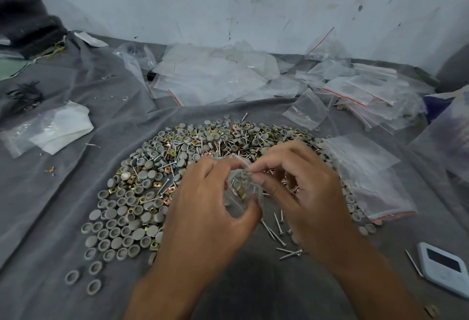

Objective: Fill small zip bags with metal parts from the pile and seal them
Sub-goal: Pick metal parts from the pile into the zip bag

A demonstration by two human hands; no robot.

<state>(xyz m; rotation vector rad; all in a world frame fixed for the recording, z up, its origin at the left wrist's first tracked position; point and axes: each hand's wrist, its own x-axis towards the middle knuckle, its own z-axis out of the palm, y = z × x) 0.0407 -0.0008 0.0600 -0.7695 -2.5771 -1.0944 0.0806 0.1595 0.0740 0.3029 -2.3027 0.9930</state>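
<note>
Hands meet above pile [177, 167]: left hand [210, 208] grips bag [241, 192] from below, mouth up toward right hand [302, 187], whose fingertips pinch parts at the opening; spare bags [368, 167] right.

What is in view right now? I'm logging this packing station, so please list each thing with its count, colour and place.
small zip bag: one, clear, held between both hands above the pile, some parts inside
pile of parts: one heap, grey caps, brass-coloured square pieces and silver screws, centre of the cloth
empty zip bags: many, clear with red strips, along the far edge and right
stack of bags: one, clear, right of the pile
cloth: one, grey, under everything
white device: one, dark screen, near right edge
wall: pale, marked, behind
left hand: holds the bag
right hand: pinches at the bag's top
</note>
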